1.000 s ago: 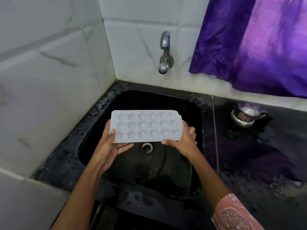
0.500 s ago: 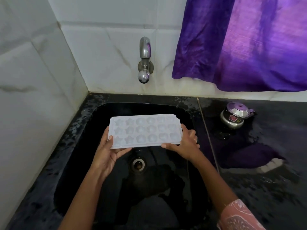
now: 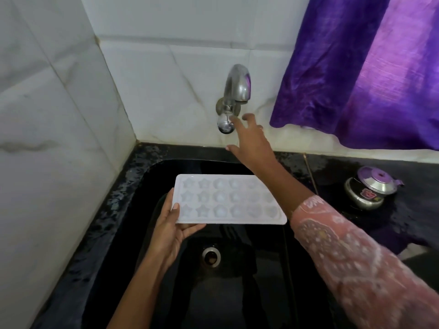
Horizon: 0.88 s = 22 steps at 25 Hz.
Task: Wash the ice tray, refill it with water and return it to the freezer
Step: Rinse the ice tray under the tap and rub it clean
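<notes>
Ice tray: the white ice tray [image 3: 228, 200] is held about level over the sink [image 3: 237, 300], moulds facing up, with star shapes toward its left end and rounder ones toward its right; it hangs above the basin, nearer the back wall than the drain [image 3: 211, 257].
Left hand: the left hand [image 3: 171, 233] carries the tray alone by its left short end; its grip is clamped on the tray, thumb on the top rim and fingers curled under.
Right hand: the right hand [image 3: 251, 143] is off the tray, raised to the tap [image 3: 234, 96]; its grip is apart, fingers spread, with the forefinger at the tap's lower knob. I cannot tell whether it touches.
Sleeve: a pink patterned sleeve [image 3: 356, 257] covers the right arm, whose forearm crosses over the tray's right end.
Tap: steel, fixed to the white tiled wall [image 3: 166, 67] behind the sink's back edge.
Counter: the black counter [image 3: 337, 169] looks wet; a small steel pot [image 3: 370, 191] stands right of the sink, near the back edge.
Curtain: a purple curtain [image 3: 368, 67] hangs above the counter's back right.
</notes>
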Motion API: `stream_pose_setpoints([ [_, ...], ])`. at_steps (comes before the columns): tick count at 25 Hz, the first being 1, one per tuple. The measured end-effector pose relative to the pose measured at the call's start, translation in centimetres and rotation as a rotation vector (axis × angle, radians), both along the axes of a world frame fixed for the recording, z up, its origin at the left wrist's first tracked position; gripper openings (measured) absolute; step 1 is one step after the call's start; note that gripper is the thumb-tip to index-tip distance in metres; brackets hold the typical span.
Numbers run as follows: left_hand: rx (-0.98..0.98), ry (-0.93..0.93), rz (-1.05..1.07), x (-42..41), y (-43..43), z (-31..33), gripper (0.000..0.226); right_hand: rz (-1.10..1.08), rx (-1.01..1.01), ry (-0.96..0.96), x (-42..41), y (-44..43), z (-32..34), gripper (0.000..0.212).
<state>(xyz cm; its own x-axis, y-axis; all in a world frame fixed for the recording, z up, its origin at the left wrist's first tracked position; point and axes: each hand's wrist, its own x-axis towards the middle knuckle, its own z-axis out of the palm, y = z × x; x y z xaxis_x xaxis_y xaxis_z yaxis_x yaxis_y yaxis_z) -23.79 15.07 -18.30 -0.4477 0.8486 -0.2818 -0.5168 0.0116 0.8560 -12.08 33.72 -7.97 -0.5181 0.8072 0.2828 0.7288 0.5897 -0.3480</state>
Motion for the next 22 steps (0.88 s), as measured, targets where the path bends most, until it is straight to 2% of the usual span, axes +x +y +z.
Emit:
stream_pose_setpoints([
  [2,0.004,-0.003,-0.006,-0.3,0.3,-0.1,0.044,0.048,0.075,-0.174,-2.1,1.5,-0.1,0.07],
  [5,0.001,-0.005,-0.003,-0.5,0.9,-0.5,0.044,0.076,0.24,-0.335,-3.5,3.1,-0.6,0.057],
  [15,-0.012,0.006,0.024,-0.8,2.3,-1.6,0.044,0.208,0.371,-0.471,-3.6,3.5,0.3,0.04],
  [22,-0.007,-0.003,0.03,-0.8,2.2,-1.7,0.044,0.224,0.369,-0.502,-3.2,3.6,0.8,0.043],
])
